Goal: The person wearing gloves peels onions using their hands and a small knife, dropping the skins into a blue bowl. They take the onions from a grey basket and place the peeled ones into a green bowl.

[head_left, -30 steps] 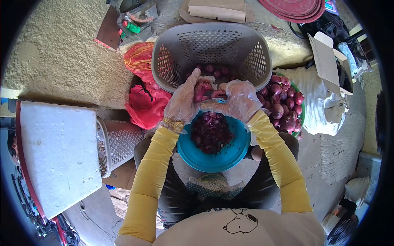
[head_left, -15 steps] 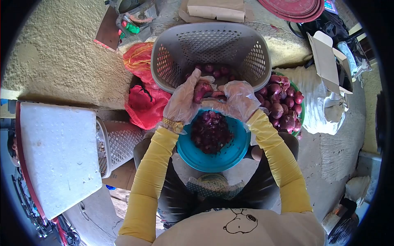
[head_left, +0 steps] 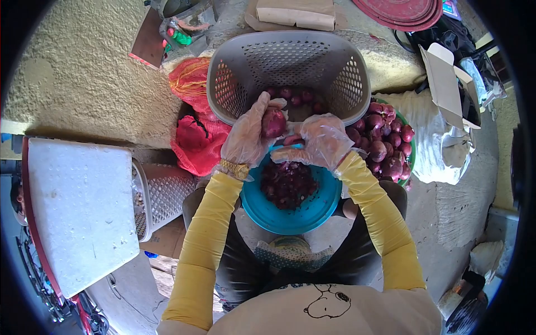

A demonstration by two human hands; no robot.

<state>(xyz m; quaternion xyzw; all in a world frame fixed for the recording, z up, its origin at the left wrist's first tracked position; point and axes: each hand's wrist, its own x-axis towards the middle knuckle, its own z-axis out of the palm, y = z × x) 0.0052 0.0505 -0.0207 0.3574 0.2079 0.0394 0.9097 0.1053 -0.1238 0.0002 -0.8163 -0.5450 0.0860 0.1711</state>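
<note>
My left hand (head_left: 247, 137), in a clear plastic glove, is closed round a red onion (head_left: 273, 123) above the near rim of the grey basket. Beside it my right hand (head_left: 325, 140), also gloved, is closed, with a small reddish thing at its fingertips that I cannot make out. Below both hands sits a blue basin (head_left: 258, 207) holding a heap of dark red onion pieces (head_left: 287, 184). Several onions lie at the bottom of the grey perforated basket (head_left: 285, 53).
Onions fill a green-rimmed container (head_left: 413, 146) at the right, next to a white sack (head_left: 427, 111). Red net bags (head_left: 198, 142) lie left of the basket. A white board (head_left: 84, 206) and another basket (head_left: 164, 192) stand at the left.
The onion in my left hand has turned more upright and shows more of its side. My right fingers have drawn slightly away from it.
</note>
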